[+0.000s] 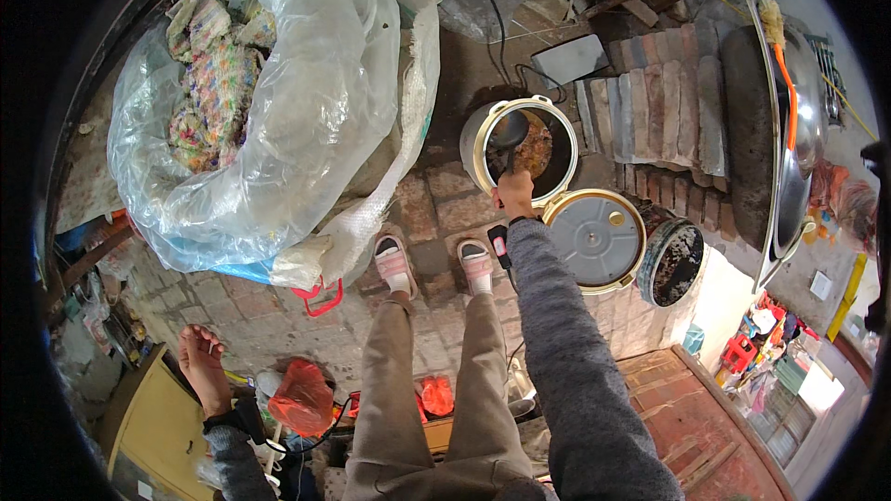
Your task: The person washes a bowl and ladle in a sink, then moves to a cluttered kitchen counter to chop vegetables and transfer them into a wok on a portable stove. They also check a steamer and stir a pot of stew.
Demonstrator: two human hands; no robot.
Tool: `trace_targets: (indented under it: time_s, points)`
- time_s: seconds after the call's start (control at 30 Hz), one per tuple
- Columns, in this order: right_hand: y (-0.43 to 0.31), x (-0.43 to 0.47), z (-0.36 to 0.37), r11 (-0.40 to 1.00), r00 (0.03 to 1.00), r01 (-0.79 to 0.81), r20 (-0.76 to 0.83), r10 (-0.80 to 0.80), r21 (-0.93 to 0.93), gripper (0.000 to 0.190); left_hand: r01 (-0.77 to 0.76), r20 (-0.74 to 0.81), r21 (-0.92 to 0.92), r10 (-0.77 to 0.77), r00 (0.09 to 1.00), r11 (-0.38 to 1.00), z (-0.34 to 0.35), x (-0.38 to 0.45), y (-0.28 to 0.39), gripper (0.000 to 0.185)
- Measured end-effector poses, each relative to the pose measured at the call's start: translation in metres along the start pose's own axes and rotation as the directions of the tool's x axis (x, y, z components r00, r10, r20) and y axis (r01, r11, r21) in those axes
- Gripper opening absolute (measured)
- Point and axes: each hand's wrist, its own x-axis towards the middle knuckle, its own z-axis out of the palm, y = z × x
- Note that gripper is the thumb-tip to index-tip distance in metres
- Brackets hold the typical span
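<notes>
My right hand [515, 193] is closed around the handle of a dark ladle [510, 131], at the near rim of an electric pressure cooker [476, 146]. The ladle's bowl is inside the pot, over brownish food [534, 146] with reddish bits. The cooker's lid [593, 240] stands opened at the pot's lower right, its grey inner side facing up. My left hand [202, 362] is held out at the lower left, fingers slightly curled and apart, with nothing seen in it. A strap with a small device is on each wrist.
Large plastic bags [334, 83] with knitted cloth fill the upper left. Stacked bricks [661, 111] and a wok [793, 188] stand at the right. A bucket [651, 268] with ash-like matter is beside the lid. Black cords [502, 42] run behind the cooker. A wooden cabinet [686, 417] is at lower right.
</notes>
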Motion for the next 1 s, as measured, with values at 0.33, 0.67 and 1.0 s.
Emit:
trace_targets:
  time_s: [0.33, 0.67, 1.0]
  points:
    - [0.022, -0.008, 0.021, 0.991, 0.994, 0.084, -0.056, -0.09, -0.101, 0.017, -0.033, 0.005, 0.031, 0.033, 0.999, 0.999, 0.002, 0.008, 0.01, 0.022]
    - [0.052, -0.009, 0.004, 0.931, 0.995, -0.088, 0.067, 0.069, 0.353, 0.016, 0.22, 0.105, 0.055, -0.225, 0.969, 0.974, 0.051, -0.033, -0.048, 0.021]
    - [0.062, -0.035, -0.045, 0.72, 0.965, -0.236, 0.243, 0.097, 0.653, 0.031, 0.289, 0.554, 0.343, -0.441, 0.706, 0.894, 0.271, -0.035, -0.125, 0.021]
